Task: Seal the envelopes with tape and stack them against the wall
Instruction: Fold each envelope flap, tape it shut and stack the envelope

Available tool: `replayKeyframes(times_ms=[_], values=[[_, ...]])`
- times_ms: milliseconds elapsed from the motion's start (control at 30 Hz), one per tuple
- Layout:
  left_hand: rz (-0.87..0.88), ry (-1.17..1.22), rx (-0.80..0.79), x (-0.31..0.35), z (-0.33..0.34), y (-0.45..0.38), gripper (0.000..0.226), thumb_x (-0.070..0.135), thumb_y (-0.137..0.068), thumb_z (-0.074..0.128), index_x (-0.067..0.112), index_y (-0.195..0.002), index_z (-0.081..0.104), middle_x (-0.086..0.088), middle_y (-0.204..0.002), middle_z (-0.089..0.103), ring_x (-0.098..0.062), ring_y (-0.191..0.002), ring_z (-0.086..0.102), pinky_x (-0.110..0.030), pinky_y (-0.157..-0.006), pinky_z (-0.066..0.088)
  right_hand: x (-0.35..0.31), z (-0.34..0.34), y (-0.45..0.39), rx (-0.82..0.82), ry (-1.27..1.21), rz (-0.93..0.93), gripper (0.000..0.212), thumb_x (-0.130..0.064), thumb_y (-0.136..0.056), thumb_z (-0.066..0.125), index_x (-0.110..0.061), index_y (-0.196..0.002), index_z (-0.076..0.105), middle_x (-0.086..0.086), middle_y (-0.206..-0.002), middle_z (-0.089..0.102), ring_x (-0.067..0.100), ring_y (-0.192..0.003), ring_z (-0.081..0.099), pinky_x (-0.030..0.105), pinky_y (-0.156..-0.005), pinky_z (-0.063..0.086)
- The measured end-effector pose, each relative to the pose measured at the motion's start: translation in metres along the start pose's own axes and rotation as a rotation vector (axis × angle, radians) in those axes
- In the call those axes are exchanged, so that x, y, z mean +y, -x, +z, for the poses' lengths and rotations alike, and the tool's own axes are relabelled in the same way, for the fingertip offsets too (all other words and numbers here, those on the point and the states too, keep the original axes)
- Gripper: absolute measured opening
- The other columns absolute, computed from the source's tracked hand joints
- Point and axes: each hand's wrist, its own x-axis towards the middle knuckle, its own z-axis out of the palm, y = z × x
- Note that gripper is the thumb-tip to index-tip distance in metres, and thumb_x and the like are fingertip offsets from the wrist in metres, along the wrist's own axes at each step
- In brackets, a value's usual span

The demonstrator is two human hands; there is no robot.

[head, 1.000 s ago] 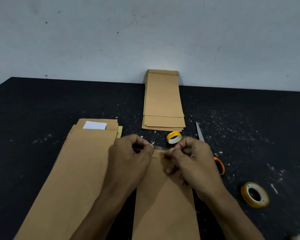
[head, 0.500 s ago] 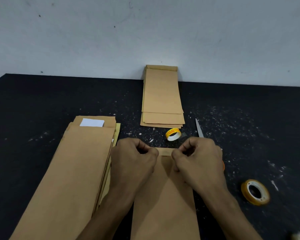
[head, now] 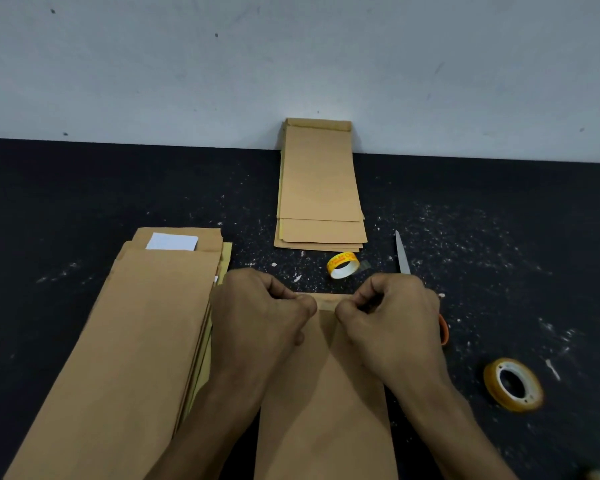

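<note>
A brown envelope (head: 326,403) lies lengthwise in front of me on the black table (head: 84,188). My left hand (head: 260,313) and my right hand (head: 392,320) are at its far end, fingers curled. Each pinches one end of a short tape strip (head: 326,302) that lies across the folded flap. A pile of several sealed envelopes (head: 319,188) leans with its far end against the wall. To my left lies a pile of unsealed envelopes (head: 136,348), white paper showing in the top one.
A small yellow tape roll (head: 343,265) lies just beyond the flap. Scissors (head: 403,254) lie to the right, mostly hidden by my right hand, an orange handle showing. A larger tape roll (head: 513,384) sits at the right. White specks dot the table.
My hands have lowered the tape strip onto the flap and moved slightly apart along it. The view has tilted a little.
</note>
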Motion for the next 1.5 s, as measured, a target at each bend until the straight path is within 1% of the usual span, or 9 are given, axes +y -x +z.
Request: replayKeyframes(times_ms=[133, 333, 767, 933, 1200, 1300, 1333, 1400, 1500], values=[[-0.014, -0.001, -0.003, -0.001, 0.001, -0.001, 0.015, 0.01, -0.071, 0.079, 0.014, -0.06, 0.07, 0.001, -0.04, 0.06, -0.007, -0.034, 0.058, -0.017, -0.041, 0.049, 0.0, 0.001, -0.001, 0.001, 0.006, -0.012, 0.018, -0.013, -0.078, 0.073, -0.013, -0.062, 0.066, -0.002, -0.057, 0.061, 0.011, -0.061, 0.057, 0.0, -0.06, 0.037], [-0.01, -0.034, -0.015, -0.001, 0.001, -0.003, 0.016, 0.011, -0.07, 0.08, 0.015, -0.059, 0.07, 0.002, -0.041, 0.061, -0.006, -0.035, 0.059, -0.018, -0.045, 0.051, 0.002, 0.007, -0.002, 0.022, 0.055, -0.042, 0.018, -0.016, -0.078, 0.072, -0.015, -0.062, 0.064, -0.004, -0.062, 0.062, 0.016, -0.072, 0.06, 0.021, -0.066, 0.045], [-0.038, -0.103, -0.034, 0.006, 0.001, -0.004, 0.019, 0.012, -0.068, 0.08, 0.015, -0.054, 0.067, 0.005, -0.039, 0.06, -0.006, -0.038, 0.06, -0.023, -0.051, 0.055, -0.001, 0.006, -0.002, 0.009, 0.06, -0.051, 0.016, -0.013, -0.075, 0.073, -0.013, -0.062, 0.064, -0.002, -0.058, 0.062, 0.015, -0.061, 0.058, 0.02, -0.066, 0.044], [-0.057, -0.101, -0.052, 0.006, 0.0, -0.005, 0.02, 0.009, -0.067, 0.079, 0.013, -0.052, 0.067, 0.003, -0.038, 0.059, -0.01, -0.039, 0.061, -0.032, -0.053, 0.059, -0.001, 0.006, -0.002, 0.021, 0.05, -0.031, 0.017, -0.012, -0.074, 0.074, -0.013, -0.06, 0.063, -0.004, -0.056, 0.06, 0.013, -0.059, 0.058, 0.019, -0.061, 0.043], [-0.045, -0.166, -0.074, 0.003, 0.0, -0.008, 0.019, 0.013, -0.07, 0.08, 0.014, -0.055, 0.069, 0.005, -0.041, 0.061, -0.009, -0.043, 0.063, -0.03, -0.058, 0.059, -0.002, 0.007, -0.001, 0.015, 0.049, -0.014, 0.016, -0.012, -0.075, 0.075, -0.014, -0.062, 0.066, -0.003, -0.061, 0.063, 0.011, -0.062, 0.059, 0.017, -0.06, 0.045], [-0.072, -0.149, -0.088, 0.0, -0.004, -0.008, 0.016, 0.01, -0.072, 0.079, 0.011, -0.059, 0.069, -0.001, -0.041, 0.061, -0.01, -0.037, 0.06, -0.022, -0.046, 0.054, -0.001, 0.006, -0.002, 0.021, 0.067, -0.02, 0.016, -0.013, -0.073, 0.075, -0.016, -0.06, 0.067, -0.004, -0.067, 0.064, 0.01, -0.064, 0.059, 0.01, -0.06, 0.044], [-0.102, -0.119, -0.095, -0.001, -0.005, -0.009, 0.015, 0.009, -0.073, 0.079, 0.008, -0.061, 0.069, -0.003, -0.042, 0.062, -0.01, -0.035, 0.059, -0.02, -0.042, 0.051, -0.001, 0.006, -0.002, 0.023, 0.063, -0.014, 0.017, -0.013, -0.073, 0.075, -0.016, -0.058, 0.067, -0.003, -0.066, 0.064, 0.011, -0.062, 0.061, 0.011, -0.061, 0.046], [-0.161, -0.052, -0.115, -0.004, -0.007, -0.011, 0.014, 0.007, -0.075, 0.081, 0.005, -0.067, 0.069, -0.006, -0.045, 0.064, -0.012, -0.035, 0.061, -0.019, -0.038, 0.049, -0.001, 0.005, -0.002, 0.019, 0.047, 0.009, 0.018, -0.012, -0.073, 0.074, -0.015, -0.057, 0.067, -0.001, -0.06, 0.065, 0.016, -0.06, 0.064, 0.027, -0.069, 0.055], [-0.213, 0.029, -0.13, -0.007, -0.008, -0.014, 0.014, 0.004, -0.076, 0.08, 0.002, -0.07, 0.068, -0.009, -0.046, 0.064, -0.017, -0.038, 0.064, -0.021, -0.039, 0.048, -0.003, 0.001, -0.001, 0.002, 0.036, 0.021, 0.018, -0.009, -0.073, 0.074, -0.011, -0.056, 0.068, 0.003, -0.05, 0.062, 0.018, -0.055, 0.064, 0.032, -0.067, 0.056]])
